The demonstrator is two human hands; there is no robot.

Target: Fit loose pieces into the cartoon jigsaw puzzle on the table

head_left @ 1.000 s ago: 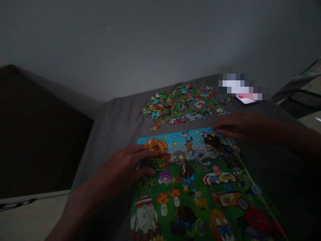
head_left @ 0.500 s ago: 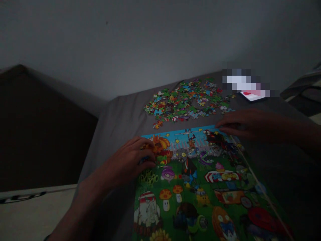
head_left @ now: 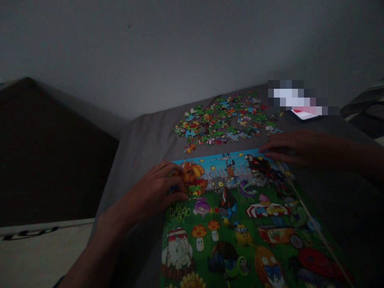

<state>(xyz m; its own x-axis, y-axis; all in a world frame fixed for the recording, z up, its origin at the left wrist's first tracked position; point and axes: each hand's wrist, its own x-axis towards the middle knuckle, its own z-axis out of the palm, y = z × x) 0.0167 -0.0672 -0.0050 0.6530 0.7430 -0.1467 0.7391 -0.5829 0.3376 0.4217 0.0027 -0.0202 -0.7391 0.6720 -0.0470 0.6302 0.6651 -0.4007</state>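
A cartoon puzzle picture sheet lies before me, with a blue sky strip at its top, a green ground, and a pale crease or edge line down its right side. My left hand is at its upper left edge, the fingers curled over the printed surface; what lies under them is hidden. My right hand pinches the top right corner between thumb and fingers. Just beyond the top edge is a heap of loose jigsaw pieces, spread flat in many colours.
Grey cloth covers the surface underneath, which meets a plain wall at the back. A lit phone, partly blurred out, lies at the back right. A dark panel stands on the left, above a pale surface.
The whole view has shifted slightly, with the scene a little further right. Both hands keep their places on the picture sheet.
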